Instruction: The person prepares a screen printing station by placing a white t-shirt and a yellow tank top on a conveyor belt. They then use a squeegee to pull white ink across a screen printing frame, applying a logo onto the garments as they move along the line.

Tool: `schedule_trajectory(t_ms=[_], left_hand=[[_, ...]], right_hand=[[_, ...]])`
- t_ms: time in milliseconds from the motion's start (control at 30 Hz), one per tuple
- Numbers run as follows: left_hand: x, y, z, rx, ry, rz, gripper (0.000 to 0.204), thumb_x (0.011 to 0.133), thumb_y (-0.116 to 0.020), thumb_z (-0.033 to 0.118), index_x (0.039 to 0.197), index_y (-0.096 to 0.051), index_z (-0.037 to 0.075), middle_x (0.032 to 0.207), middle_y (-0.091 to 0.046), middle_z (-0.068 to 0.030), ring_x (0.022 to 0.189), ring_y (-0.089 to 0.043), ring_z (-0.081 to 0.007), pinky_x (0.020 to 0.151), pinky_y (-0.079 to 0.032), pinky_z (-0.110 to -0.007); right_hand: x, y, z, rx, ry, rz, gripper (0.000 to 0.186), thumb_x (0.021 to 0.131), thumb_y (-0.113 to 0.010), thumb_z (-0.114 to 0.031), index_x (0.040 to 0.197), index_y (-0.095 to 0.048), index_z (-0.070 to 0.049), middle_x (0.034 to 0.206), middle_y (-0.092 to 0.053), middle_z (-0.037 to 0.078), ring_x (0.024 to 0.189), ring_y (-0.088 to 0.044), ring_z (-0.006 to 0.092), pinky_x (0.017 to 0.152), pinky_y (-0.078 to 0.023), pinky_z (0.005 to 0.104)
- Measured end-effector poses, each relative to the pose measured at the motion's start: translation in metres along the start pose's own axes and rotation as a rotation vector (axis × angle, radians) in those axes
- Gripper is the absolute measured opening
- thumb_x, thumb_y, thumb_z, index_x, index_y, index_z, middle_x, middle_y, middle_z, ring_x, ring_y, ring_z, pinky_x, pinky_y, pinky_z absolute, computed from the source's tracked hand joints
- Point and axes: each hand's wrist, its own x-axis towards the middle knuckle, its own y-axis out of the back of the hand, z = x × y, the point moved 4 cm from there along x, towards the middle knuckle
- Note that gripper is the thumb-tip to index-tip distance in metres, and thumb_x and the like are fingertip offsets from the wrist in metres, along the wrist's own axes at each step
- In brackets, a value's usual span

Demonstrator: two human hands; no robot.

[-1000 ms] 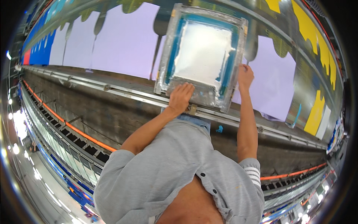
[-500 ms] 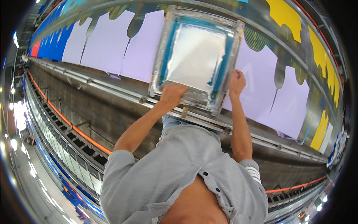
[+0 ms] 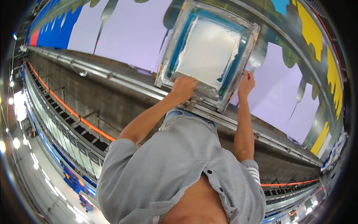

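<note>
A metal screen-printing frame with a teal-bordered mesh lies tilted over the lilac fabric pieces. White ink covers most of its mesh. My left hand is closed over the frame's near side, beside a grey-brown bar that looks like a squeegee lying across the near end of the ink. My right hand has its fingers bent and pinched at the frame's right edge. Just right of that hand is a lilac shirt panel with a faint pale mark. Under the frame, the fabric is hidden.
More lilac panels lie left along the long printing table, then blue pieces. Yellow pieces line the far right side. A metal rail runs along the near table edge. Behind me are an orange pipe and another long table.
The frame has shifted left along the table relative to the lilac panels, baring a gap between panels on its right. Both hands moved with it. My view has shifted too.
</note>
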Motion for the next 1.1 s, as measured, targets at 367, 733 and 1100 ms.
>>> schedule_trajectory(t_ms=[367,733,1100], left_hand=[[-0.013,-0.008,-0.002,0.04,-0.071,0.268,0.019,0.068,-0.064,0.002,0.087,-0.066,0.006,0.09,-0.067,-0.008,0.092,-0.065,-0.028,0.081,-0.05,-0.04],[0.116,0.061,-0.016,0.102,0.05,-0.131,0.025,0.071,-0.062,0.009,0.091,-0.074,0.015,0.086,-0.068,-0.0161,0.085,-0.067,-0.0335,0.075,-0.053,-0.045],[0.287,0.109,-0.089,0.256,-0.015,-0.064,0.032,0.071,-0.058,0.013,0.098,-0.075,0.015,0.085,-0.071,-0.014,0.083,-0.068,-0.0327,0.074,-0.054,-0.043]], right_hand=[[0.009,-0.014,-0.009,-0.323,0.103,0.019,0.029,0.093,-0.05,-0.025,0.099,-0.069,-0.005,0.095,-0.069,0.017,0.088,-0.064,0.0354,0.082,-0.048,0.043],[-0.03,-0.05,-0.157,-0.86,0.722,-0.71,0.025,0.079,-0.068,-0.031,0.088,-0.069,-0.008,0.095,-0.067,0.012,0.096,-0.064,0.0295,0.083,-0.051,0.0411],[0.142,-0.122,-0.172,-0.764,0.806,-0.516,0.014,0.071,-0.061,-0.016,0.079,-0.068,-0.006,0.08,-0.068,0.013,0.078,-0.066,0.032,0.08,-0.049,0.0465]])
